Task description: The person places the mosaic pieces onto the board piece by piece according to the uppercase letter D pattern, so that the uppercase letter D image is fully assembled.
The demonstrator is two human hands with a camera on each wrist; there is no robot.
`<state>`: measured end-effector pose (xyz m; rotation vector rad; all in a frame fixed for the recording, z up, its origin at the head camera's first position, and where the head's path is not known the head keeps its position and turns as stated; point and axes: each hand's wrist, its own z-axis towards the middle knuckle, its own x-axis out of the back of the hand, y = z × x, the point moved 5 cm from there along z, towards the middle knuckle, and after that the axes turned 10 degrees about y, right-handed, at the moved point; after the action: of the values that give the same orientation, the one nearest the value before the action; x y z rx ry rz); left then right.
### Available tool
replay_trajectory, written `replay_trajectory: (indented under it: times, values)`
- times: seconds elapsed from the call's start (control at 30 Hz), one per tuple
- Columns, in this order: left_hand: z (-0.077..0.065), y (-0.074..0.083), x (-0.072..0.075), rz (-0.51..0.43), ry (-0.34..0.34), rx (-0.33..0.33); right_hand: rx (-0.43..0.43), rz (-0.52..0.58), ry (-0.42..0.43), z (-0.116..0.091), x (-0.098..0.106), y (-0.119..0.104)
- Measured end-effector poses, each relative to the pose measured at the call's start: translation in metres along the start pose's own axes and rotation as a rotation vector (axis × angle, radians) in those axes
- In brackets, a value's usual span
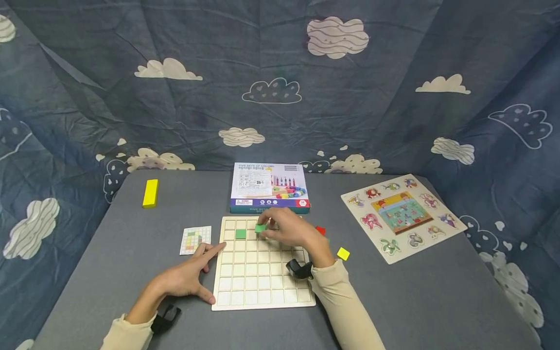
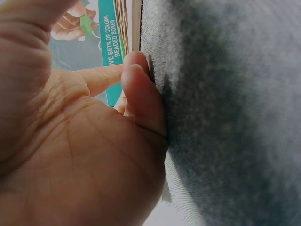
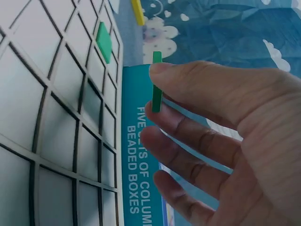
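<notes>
A wooden grid board [image 1: 237, 283] lies on the table, with one green tile [image 1: 240, 234] in a cell near its far left corner. My right hand [image 1: 286, 227] pinches a second green square tile [image 3: 157, 82] between thumb and fingertip, over the far rows of the board. In the right wrist view that tile is seen edge-on, apart from the grid. My left hand [image 1: 185, 277] is spread along the board's left side, index fingertip at the edge and thumb by the near left corner. A small pattern card [image 1: 185, 246] with coloured squares lies just beyond the left hand.
Behind the board lies a box [image 1: 249, 201] labelled for beaded boxes. A yellow block [image 1: 150, 193] sits far left. To the right are a red piece [image 1: 321, 230], a yellow tile [image 1: 343, 253] and a picture puzzle board [image 1: 358, 211]. A cloud-patterned cloth [image 1: 280, 131] hangs behind.
</notes>
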<state>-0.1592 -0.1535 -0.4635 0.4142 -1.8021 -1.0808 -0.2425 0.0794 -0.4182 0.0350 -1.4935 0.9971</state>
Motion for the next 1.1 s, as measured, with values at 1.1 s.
replay_trajectory:
  times: [1.1]
  values:
    - [0.000,-0.002,-0.002,-0.001,0.003,-0.009,-0.053,-0.168,0.098,0.007,-0.028,-0.006]
